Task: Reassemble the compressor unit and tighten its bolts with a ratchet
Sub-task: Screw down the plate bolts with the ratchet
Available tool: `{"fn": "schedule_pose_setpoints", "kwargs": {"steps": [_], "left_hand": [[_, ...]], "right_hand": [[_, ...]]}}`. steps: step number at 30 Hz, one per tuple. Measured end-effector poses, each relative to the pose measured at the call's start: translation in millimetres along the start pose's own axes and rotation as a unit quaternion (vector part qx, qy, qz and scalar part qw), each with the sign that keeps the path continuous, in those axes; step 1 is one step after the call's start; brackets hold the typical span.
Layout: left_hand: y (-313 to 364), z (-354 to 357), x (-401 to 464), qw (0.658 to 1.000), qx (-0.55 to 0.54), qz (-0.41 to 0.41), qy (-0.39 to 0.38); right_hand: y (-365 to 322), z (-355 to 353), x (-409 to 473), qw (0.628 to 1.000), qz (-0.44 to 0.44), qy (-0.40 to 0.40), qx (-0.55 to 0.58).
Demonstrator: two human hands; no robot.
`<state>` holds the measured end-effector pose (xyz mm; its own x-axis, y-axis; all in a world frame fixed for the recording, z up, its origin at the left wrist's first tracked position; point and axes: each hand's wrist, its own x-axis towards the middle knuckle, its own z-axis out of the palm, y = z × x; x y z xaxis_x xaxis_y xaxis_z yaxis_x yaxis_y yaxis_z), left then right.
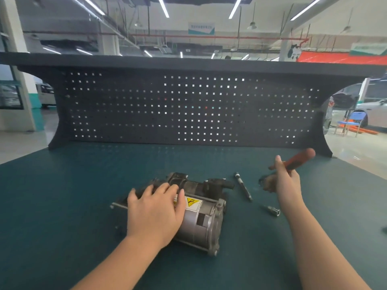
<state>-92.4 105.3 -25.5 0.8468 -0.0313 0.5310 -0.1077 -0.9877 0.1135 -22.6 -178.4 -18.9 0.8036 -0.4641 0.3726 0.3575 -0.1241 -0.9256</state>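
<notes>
- The compressor unit [199, 216] is seen lying on its side on the teal desk [62, 206], in front of the black pegboard [188, 107] at the desk's back edge.
- Much of the compressor's near-left part is hidden under the left hand [155, 214], which is laid flat on the housing with fingers spread, pressing rather than gripping.
- A white label with a yellow warning triangle [191, 203] is found on the compressor's silver housing; its left part is covered by the fingers and no writing on it can be read.
- The dark fittings on the compressor's far side are blurred, so their details cannot be made out.
- The right hand [284, 181] is held raised to the right of the compressor, closed around the red-handled ratchet [299, 159]; the handle is motion-blurred and the ratchet head is largely hidden by the palm.
- A long bolt [243, 186] is lying on the desk between the compressor and the right hand.
- A small metal socket [273, 210] is lying on the desk just right of the compressor, nearer the viewer than the bolt.
- A hanging sign [201, 28] is visible above the pegboard, but its writing is too blurred to be read.
- A dark object is cut off at the frame's right edge and cannot be identified.
</notes>
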Motion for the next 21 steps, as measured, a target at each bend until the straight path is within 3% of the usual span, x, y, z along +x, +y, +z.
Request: {"fn": "schedule_pose_setpoints", "kwargs": {"steps": [4,8,15,21], "left_hand": [[21.8,16.8,24.6,0.992,0.082,-0.076,-0.054],[37.1,37.8,56.8,0.980,0.118,-0.142,-0.070],[29.6,52.9,92.2,0.982,0.118,-0.136,-0.051],[24.6,52.4,92.6,0.985,0.125,-0.113,-0.029]], "right_hand": [[5.2,2.4,8.3,0.989,-0.010,-0.102,-0.106],[13.6,-0.2,28.5,0.981,-0.031,-0.138,-0.129],[41.1,-5.3,60.2,0.963,-0.005,-0.192,-0.187],[57.8,-15.1,76.7,0.876,-0.099,-0.276,-0.383]]}}
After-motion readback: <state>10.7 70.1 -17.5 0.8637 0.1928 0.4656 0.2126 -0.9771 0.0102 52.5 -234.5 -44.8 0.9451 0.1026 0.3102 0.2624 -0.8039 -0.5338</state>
